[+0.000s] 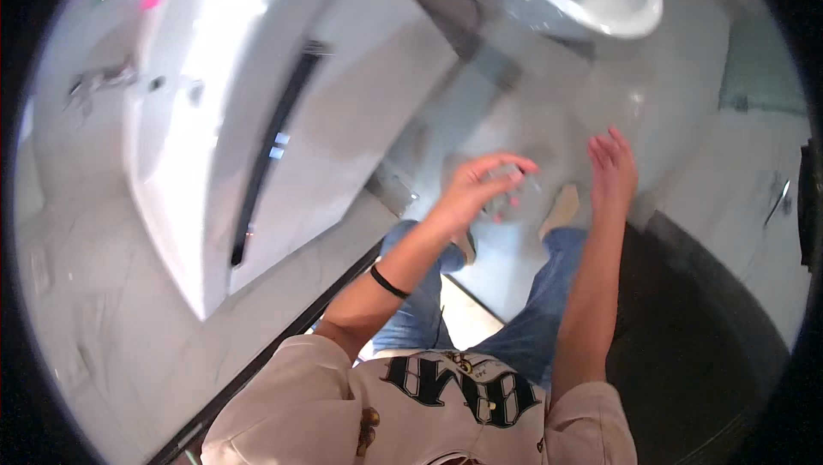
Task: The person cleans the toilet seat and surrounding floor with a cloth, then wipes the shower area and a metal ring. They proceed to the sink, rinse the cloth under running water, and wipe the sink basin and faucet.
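My left hand [482, 183] is curled around a clear, see-through object [495, 198], possibly a small glass. Its outline is blurred, and fingertips show at its lower side. To the right, my right hand [613, 169] is raised with its fingers loosely bent, and I see nothing in it. Both hands are above the grey floor [514, 298], in front of my legs and shoes. A white washbasin [173, 163] on a white cabinet [360, 98] stands to the left of my left hand.
On the cabinet front runs a black recessed strip [276, 150]. A metal faucet [103, 79] is at the basin's far left. A white toilet [633, 21] stands ahead. At my right is a dark panel [694, 336], perhaps a door. A light marble-patterned wall [752, 176] rises beyond it.
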The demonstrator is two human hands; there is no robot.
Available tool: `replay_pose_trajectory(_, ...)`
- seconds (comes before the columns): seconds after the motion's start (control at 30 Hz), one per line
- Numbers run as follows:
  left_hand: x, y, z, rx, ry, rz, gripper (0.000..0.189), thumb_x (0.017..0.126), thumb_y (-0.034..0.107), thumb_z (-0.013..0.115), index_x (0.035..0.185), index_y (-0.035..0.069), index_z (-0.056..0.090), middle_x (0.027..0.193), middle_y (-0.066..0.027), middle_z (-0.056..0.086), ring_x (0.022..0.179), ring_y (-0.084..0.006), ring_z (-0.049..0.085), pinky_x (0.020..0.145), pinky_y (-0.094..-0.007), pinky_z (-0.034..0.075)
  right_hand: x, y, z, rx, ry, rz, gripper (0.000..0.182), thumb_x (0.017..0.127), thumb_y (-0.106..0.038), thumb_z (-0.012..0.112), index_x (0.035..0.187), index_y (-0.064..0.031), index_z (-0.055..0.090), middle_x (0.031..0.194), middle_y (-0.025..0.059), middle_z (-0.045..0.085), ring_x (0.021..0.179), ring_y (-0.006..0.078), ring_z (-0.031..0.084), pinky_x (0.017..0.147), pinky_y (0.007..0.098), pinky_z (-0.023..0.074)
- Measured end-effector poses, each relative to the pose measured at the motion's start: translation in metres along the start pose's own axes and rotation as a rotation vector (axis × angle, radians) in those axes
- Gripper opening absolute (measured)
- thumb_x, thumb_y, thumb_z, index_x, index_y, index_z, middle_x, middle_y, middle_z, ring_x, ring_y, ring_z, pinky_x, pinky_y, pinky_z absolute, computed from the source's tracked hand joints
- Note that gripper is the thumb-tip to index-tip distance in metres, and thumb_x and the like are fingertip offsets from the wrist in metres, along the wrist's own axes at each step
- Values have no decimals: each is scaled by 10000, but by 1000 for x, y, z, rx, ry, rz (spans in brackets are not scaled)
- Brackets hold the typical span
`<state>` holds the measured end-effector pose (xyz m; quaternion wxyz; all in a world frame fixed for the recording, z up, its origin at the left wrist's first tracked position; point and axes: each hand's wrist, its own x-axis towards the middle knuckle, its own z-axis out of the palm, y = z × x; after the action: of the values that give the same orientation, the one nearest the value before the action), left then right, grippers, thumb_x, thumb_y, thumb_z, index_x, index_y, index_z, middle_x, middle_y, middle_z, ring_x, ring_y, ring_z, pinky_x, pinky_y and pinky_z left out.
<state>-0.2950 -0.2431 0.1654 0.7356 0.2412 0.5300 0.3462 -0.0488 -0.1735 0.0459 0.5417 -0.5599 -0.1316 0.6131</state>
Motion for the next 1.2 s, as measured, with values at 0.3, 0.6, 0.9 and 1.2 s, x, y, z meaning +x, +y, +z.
replay_pose_trajectory(0.3, -202, 193, -20, 131, 136, 695, 424, 906, 228, 711, 1291, 79, 613, 1228, -59, 574, 1013, -176, 612, 773, -290, 541, -142, -124, 190, -177, -283, -302, 289, 985, -94, 547, 1229, 51, 604, 1020, 118, 664, 903, 183, 653, 865, 309, 534)
replay_pose_trajectory(0.6, -220, 223, -209, -261, 782, 716, 179, 938, 141, 653, 1086, 60, 593, 991, -58, 682, 897, -147, 647, 711, -304, 549, -266, -161, 494, -661, -1124, -920, 320, 883, -93, 686, 1191, -12, 651, 1116, 131, 655, 994, 213, 653, 853, 346, 534)
replay_pose_trajectory(0.9, -212, 268, -264, -294, 887, 562, 172, 902, 146, 647, 1003, 28, 721, 850, -9, 671, 742, -97, 596, 655, -254, 459, -294, -84, 715, -1097, -1393, -1915, 371, 743, -140, 747, 1067, 6, 643, 1108, 191, 644, 1001, 363, 627, 909, 431, 528)
replay_pose_trajectory(1.2, -173, 286, -309, -198, 1016, 504, 170, 887, 109, 658, 1015, -3, 648, 961, -78, 684, 868, -178, 625, 793, -322, 494, -301, -77, 764, -1426, -1796, -1797, 192, 777, -93, 689, 907, 42, 650, 886, 186, 683, 863, 328, 658, 782, 405, 558)
